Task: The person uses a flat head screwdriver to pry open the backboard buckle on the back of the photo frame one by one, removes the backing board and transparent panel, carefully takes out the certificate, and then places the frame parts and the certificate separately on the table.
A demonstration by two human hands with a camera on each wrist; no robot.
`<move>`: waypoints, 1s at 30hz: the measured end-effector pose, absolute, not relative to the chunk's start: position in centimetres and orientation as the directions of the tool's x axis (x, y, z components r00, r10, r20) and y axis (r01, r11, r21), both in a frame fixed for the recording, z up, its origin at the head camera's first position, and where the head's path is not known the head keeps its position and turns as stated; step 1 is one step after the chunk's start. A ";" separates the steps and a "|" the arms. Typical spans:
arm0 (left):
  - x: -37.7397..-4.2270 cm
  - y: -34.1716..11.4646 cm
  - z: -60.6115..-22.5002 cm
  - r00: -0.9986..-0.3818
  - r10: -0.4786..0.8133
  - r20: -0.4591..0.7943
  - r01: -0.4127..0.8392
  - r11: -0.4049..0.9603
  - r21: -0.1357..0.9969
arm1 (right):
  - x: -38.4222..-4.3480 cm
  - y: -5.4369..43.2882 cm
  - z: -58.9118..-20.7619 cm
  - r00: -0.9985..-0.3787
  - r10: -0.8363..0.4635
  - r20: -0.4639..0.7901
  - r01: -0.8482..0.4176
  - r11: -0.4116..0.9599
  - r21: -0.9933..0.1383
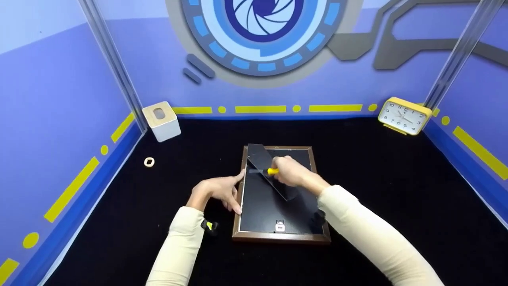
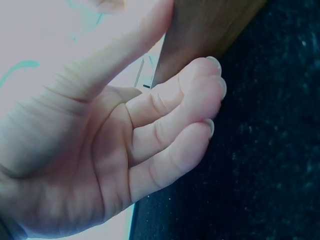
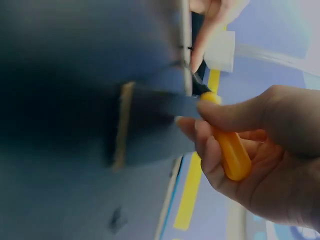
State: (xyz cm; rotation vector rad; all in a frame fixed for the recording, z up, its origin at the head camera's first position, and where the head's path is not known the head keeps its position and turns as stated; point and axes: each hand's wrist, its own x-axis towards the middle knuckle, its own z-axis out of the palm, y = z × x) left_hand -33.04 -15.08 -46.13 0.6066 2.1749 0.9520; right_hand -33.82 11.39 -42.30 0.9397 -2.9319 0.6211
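A brown picture frame [image 1: 281, 237] lies face down, its black backing board [image 1: 258, 212] up. My left hand [image 1: 217, 190] steadies its left side in the head view, thumb and forefinger spread along the rim. The other fingers [image 2: 170, 145] hang loosely bent beside the frame in the left wrist view. In my right hand [image 1: 291, 171] I grip the yellow handle of a tool [image 3: 232, 155] with a dark neck; its grey end points toward the left rim. The black stand [image 1: 260, 157] slants across the backing under that tool.
A tissue box [image 1: 166, 129] with a wooden top stands at the back left, and a small pale ring [image 1: 149, 162] lies in front of it. At the back right is a yellow alarm clock [image 1: 405, 116]. Printed panels enclose the black tabletop [image 1: 397, 190].
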 end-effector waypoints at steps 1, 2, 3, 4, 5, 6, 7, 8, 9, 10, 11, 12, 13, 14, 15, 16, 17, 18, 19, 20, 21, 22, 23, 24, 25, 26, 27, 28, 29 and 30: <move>-33.1 -15.1 -46.1 -0.662 0.636 -0.397 0.141 0.626 0.767 | -33.8 12.2 -42.6 -0.825 -0.546 0.143 -0.555 0.737 -0.386; -33.1 -15.1 -46.1 -0.662 0.636 -0.397 0.142 0.627 0.766 | -33.8 13.0 -42.9 -0.832 -0.532 0.160 -0.546 0.732 -0.407; -33.1 -15.1 -46.1 -0.663 0.635 -0.396 0.145 0.628 0.764 | -33.9 13.9 -43.2 -0.842 -0.513 0.167 -0.530 0.728 -0.434; -33.2 -15.1 -46.1 -0.664 0.635 -0.395 0.149 0.630 0.762 | -34.0 14.8 -43.4 -0.854 -0.494 0.165 -0.509 0.725 -0.464; -33.2 -15.2 -46.1 -0.663 0.636 -0.395 0.154 0.632 0.760 | -34.1 15.6 -43.6 -0.865 -0.477 0.158 -0.487 0.720 -0.494; -33.2 -15.2 -46.1 -0.663 0.636 -0.394 0.156 0.632 0.759 | -34.2 16.5 -43.8 -0.879 -0.458 0.136 -0.454 0.713 -0.534; -33.2 -15.1 -46.1 -0.662 0.638 -0.393 0.158 0.631 0.759 | -34.3 17.4 -44.0 -0.888 -0.445 0.115 -0.425 0.700 -0.574; -33.2 -15.1 -46.1 -0.662 0.639 -0.392 0.159 0.631 0.759 | -34.4 18.3 -44.2 -0.894 -0.440 0.088 -0.398 0.686 -0.609; -33.2 -15.1 -46.1 -0.662 0.639 -0.392 0.159 0.631 0.759 | -34.4 19.1 -44.3 -0.896 -0.440 0.065 -0.376 0.671 -0.639; -33.2 -15.1 -46.1 -0.662 0.639 -0.392 0.158 0.630 0.761 | -34.3 20.0 -44.5 -0.894 -0.447 0.039 -0.356 0.654 -0.667; -33.2 -15.0 -46.2 -0.660 0.641 -0.392 0.156 0.627 0.763 | -34.2 20.8 -44.6 -0.888 -0.459 0.017 -0.344 0.640 -0.688; -33.2 -15.0 -46.2 -0.660 0.641 -0.391 0.156 0.626 0.764 | -34.0 21.6 -44.9 -0.878 -0.479 -0.006 -0.334 0.621 -0.710; -33.2 -15.1 -46.2 -0.660 0.642 -0.391 0.159 0.628 0.762 | -33.8 22.3 -45.1 -0.867 -0.497 -0.025 -0.332 0.615 -0.715; -33.2 -15.1 -46.2 -0.660 0.642 -0.390 0.165 0.630 0.759 | -33.6 23.0 -45.4 -0.857 -0.513 -0.041 -0.333 0.613 -0.716; -33.1 -15.2 -46.2 -0.661 0.642 -0.388 0.173 0.634 0.754 | -33.3 23.6 -45.7 -0.848 -0.527 -0.052 -0.337 0.613 -0.715; -33.1 -15.2 -46.2 -0.662 0.645 -0.381 0.191 0.637 0.747 | -33.1 24.2 -46.0 -0.840 -0.538 -0.065 -0.339 0.614 -0.713; -33.1 -15.2 -46.2 -0.664 0.646 -0.376 0.206 0.641 0.739 | -32.8 24.7 -46.3 -0.834 -0.547 -0.073 -0.344 0.619 -0.706; -33.1 -15.2 -46.2 -0.669 0.644 -0.371 0.220 0.649 0.729 | -32.6 25.2 -46.6 -0.829 -0.552 -0.085 -0.346 0.627 -0.698; -33.1 -15.3 -46.2 -0.673 0.642 -0.368 0.232 0.656 0.718 | -32.4 25.4 -46.8 -0.827 -0.553 -0.096 -0.347 0.637 -0.688; -33.1 -15.3 -46.2 -0.680 0.638 -0.362 0.243 0.662 0.709 | -32.2 25.6 -47.0 -0.824 -0.556 -0.106 -0.346 0.643 -0.683; -33.0 -15.4 -46.1 -0.689 0.631 -0.356 0.252 0.669 0.699 | -32.0 25.7 -47.2 -0.820 -0.561 -0.116 -0.346 0.646 -0.680; -33.0 -15.3 -46.0 -0.697 0.625 -0.351 0.258 0.675 0.691 | -31.9 25.7 -47.2 -0.815 -0.565 -0.127 -0.342 0.648 -0.681; -33.0 -15.2 -46.0 -0.703 0.619 -0.349 0.263 0.683 0.681 | -31.8 25.7 -47.3 -0.811 -0.569 -0.137 -0.339 0.646 -0.684; -32.9 -15.1 -45.9 -0.711 0.612 -0.347 0.267 0.691 0.672 | -31.7 25.7 -47.3 -0.807 -0.573 -0.143 -0.336 0.644 -0.688; -32.8 -15.0 -45.8 -0.719 0.604 -0.344 0.269 0.698 0.664 | -31.7 25.5 -47.3 -0.804 -0.575 -0.149 -0.329 0.639 -0.696; -32.8 -14.8 -45.7 -0.724 0.599 -0.342 0.274 0.705 0.654 | -31.7 25.4 -47.2 -0.802 -0.577 -0.153 -0.327 0.639 -0.697; -32.7 -14.6 -45.6 -0.727 0.593 -0.345 0.279 0.715 0.641 | -31.7 25.3 -47.2 -0.802 -0.578 -0.152 -0.327 0.636 -0.699; -32.5 -14.4 -45.5 -0.729 0.588 -0.350 0.281 0.724 0.629 | -31.8 25.1 -47.1 -0.799 -0.583 -0.149 -0.333 0.635 -0.697; -32.4 -14.3 -45.4 -0.730 0.581 -0.360 0.280 0.734 0.618 | -31.9 25.0 -47.1 -0.796 -0.586 -0.148 -0.340 0.637 -0.692; -32.2 -14.1 -45.3 -0.730 0.572 -0.374 0.272 0.745 0.609 | -32.0 24.9 -47.0 -0.795 -0.589 -0.148 -0.348 0.641 -0.684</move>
